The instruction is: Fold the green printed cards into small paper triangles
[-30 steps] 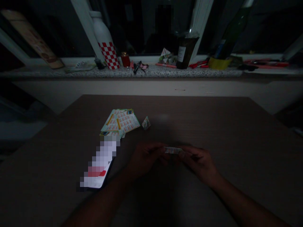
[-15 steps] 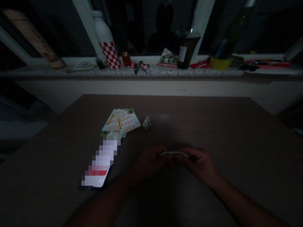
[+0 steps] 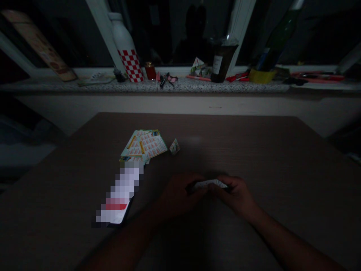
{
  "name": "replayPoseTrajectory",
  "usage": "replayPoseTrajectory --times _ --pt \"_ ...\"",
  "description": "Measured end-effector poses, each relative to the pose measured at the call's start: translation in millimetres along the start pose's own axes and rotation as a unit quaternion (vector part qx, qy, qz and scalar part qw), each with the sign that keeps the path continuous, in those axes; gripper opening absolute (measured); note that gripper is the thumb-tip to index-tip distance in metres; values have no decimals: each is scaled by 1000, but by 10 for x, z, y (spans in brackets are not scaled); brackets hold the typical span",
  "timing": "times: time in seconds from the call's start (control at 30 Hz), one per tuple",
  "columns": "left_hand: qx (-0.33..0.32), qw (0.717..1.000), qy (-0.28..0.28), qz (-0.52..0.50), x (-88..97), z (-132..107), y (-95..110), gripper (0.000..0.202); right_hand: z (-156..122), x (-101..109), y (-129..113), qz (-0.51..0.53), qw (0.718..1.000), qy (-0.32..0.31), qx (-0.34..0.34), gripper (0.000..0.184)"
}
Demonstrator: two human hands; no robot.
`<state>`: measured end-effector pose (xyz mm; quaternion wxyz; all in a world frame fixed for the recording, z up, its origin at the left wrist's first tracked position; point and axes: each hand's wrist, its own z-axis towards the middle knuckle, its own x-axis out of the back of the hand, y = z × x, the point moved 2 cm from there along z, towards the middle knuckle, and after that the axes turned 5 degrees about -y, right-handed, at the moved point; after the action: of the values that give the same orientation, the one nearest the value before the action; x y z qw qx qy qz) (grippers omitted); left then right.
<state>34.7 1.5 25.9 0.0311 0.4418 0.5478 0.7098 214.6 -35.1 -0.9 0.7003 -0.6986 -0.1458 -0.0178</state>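
Observation:
A folded piece of paper (image 3: pixel 210 183), pale with faint print, is pinched between both hands low over the table. My left hand (image 3: pixel 182 192) closes on its left end, thumb in front and fingers behind. On the right end my right hand (image 3: pixel 235 192) grips it the same way, and the two thumbs almost meet at the middle. Dim light hides the fingertips and the paper's underside. Beyond the hands stands a small folded paper shape (image 3: pixel 175 146), pointed at the top. Left of it lie several printed paper sheets (image 3: pixel 146 145), overlapping.
A phone (image 3: pixel 121 195) with a lit, blurred screen lies on the brown table (image 3: pixel 254 150) left of my hands. On the granite windowsill (image 3: pixel 180 86) stand a red-checked white bottle (image 3: pixel 129 56), a dark plastic cup (image 3: pixel 222 62), a green bottle (image 3: pixel 282 37) and pens.
The paper has tilted so that more of its printed face shows, where earlier only a thin edge was visible. Both hands keep hold and have shifted slightly.

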Motion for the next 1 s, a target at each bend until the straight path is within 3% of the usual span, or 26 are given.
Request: replayPoseTrajectory --times 0.1,0.3,0.5,0.73,1.0 --pt "-10 1000 -7 16 -23 10 -8 21 4 -9 14 23 1000 -3 -11 31" --pt "-20 999 37 23 -71 -2 -23 35 15 -24 30 49 999 3 -17 31" --pt "-69 996 45 39 -89 8 -34 31 37 -34 44 39 999 11 -7 30" --pt "-53 996 31 64 -95 36 -53 29 33 -32 31 20 1000 -2 -5 30" --pt "-41 998 46 19 -71 31 -30 28 27 -18 18 27 999 -8 32 26"
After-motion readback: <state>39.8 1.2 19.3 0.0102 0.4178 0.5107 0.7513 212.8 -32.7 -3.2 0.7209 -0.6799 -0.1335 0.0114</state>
